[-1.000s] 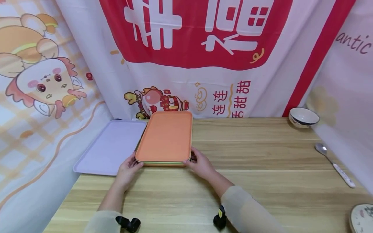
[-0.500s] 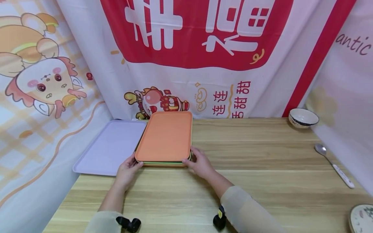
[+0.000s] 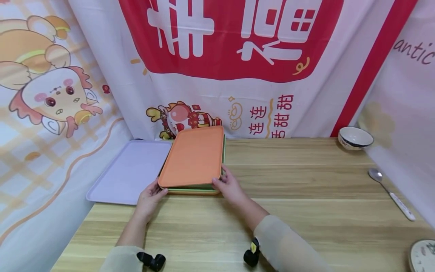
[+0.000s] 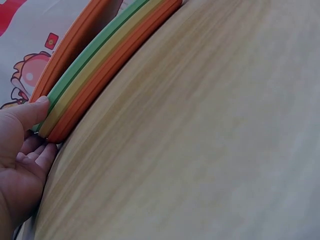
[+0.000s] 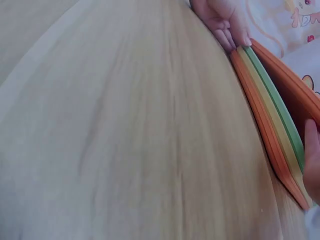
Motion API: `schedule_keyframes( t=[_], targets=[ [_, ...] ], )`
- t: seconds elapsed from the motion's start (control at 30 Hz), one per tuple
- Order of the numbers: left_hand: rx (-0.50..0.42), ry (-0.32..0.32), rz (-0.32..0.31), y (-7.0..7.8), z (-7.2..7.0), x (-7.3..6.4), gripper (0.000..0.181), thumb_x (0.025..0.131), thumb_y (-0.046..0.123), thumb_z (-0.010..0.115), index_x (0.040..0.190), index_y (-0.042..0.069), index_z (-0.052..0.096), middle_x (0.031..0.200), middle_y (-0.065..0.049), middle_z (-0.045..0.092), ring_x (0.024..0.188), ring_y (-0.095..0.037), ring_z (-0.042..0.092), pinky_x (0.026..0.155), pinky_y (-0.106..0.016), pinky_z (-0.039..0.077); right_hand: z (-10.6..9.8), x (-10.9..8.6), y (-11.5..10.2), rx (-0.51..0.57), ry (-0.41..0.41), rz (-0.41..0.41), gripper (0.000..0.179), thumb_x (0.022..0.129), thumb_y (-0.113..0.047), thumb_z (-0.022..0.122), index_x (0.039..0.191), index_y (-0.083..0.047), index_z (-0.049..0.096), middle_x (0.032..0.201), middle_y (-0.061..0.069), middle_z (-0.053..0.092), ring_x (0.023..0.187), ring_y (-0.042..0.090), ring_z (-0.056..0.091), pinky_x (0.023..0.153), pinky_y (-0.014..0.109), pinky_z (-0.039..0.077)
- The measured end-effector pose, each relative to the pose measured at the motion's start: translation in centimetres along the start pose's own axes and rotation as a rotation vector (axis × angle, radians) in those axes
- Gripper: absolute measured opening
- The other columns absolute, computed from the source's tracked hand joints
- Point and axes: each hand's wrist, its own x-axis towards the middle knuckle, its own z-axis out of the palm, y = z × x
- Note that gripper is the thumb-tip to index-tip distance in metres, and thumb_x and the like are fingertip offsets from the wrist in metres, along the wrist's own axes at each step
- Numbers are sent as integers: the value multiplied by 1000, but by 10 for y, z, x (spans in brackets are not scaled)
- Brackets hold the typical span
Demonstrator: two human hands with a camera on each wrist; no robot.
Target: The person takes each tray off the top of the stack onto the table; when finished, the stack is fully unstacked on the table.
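In the head view a stack of rectangular trays lies at the back of the table, with an orange tray (image 3: 193,156) on top. Beneath it are a green tray (image 4: 91,59), a yellow tray (image 4: 95,71) and a lower orange tray (image 4: 107,75). My left hand (image 3: 148,200) grips the stack's near left corner, thumb against the rims and fingers low at the edge. At the near right corner, my right hand (image 3: 233,189) holds the top tray's raised edge. That tray tilts, leaving a wedge-shaped gap above the green one. Some right fingers are hidden behind the tray.
Left of the stack lies a larger lavender tray (image 3: 130,173). A bowl (image 3: 355,138) stands at the back right, with a spoon (image 3: 391,193) in front of it. A patterned white item (image 3: 423,257) is cut off at lower right. Printed cloth (image 3: 231,94) hangs behind the table (image 3: 292,177).
My right hand has raised the right side of the top orange tray, opening a gap over the green one. My left hand has stayed at the left corner.
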Motion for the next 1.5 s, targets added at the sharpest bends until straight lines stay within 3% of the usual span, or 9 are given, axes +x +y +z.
schedule_keyframes(
  t=[0.2,0.43,0.6,0.7,0.87,1.13,1.4,1.5],
  targets=[
    [-17,-2,0,0,0,1,72,96,9,61,154,-2,20,161,-22,19,149,-34,23,110,-18,36,1,6,1,222,13,46,74,99,6,45,158,-9,4,139,38,42,125,37,54,109,46,45],
    [-3,13,-18,2,-1,0,72,96,6,61,153,-4,19,160,-25,21,149,-36,24,116,-31,31,-3,3,-3,252,35,52,74,98,8,46,159,-11,6,139,39,42,122,36,58,109,48,44],
    [12,26,2,1,-1,0,67,95,1,60,151,-6,24,157,-28,27,147,-38,28,102,-9,41,-11,-4,-9,269,33,48,73,97,10,45,158,-12,10,136,36,47,104,20,65,107,46,46],
    [11,29,14,1,0,0,66,95,1,59,151,-7,25,156,-29,28,146,-38,29,93,0,41,-18,-11,-15,284,36,39,73,97,10,46,158,-12,12,128,28,55,97,13,66,104,41,50],
    [23,38,-9,2,1,0,66,95,2,60,151,-6,26,156,-28,28,146,-38,30,93,-2,41,-37,-25,-27,292,14,20,74,97,8,46,159,-13,10,114,11,63,93,9,68,101,35,53],
    [43,44,-19,2,-1,0,67,95,5,62,151,-5,26,157,-27,28,146,-36,30,96,-3,40,-72,-47,-44,275,2,-34,75,97,9,43,158,-10,5,102,-6,67,93,6,68,92,25,57],
    [48,43,-22,2,-3,-1,67,96,8,61,152,-2,26,157,-24,29,147,-35,30,94,-2,39,-107,-74,-55,309,-21,-110,76,97,8,48,157,-5,3,100,-4,71,94,7,69,88,23,58],
    [50,38,-19,3,-3,-1,67,96,8,61,152,-3,26,157,-24,29,147,-35,29,95,-3,39,-123,-84,-56,346,-57,-158,69,98,6,49,156,-11,16,102,-2,72,95,9,70,88,23,58]
  ],
)
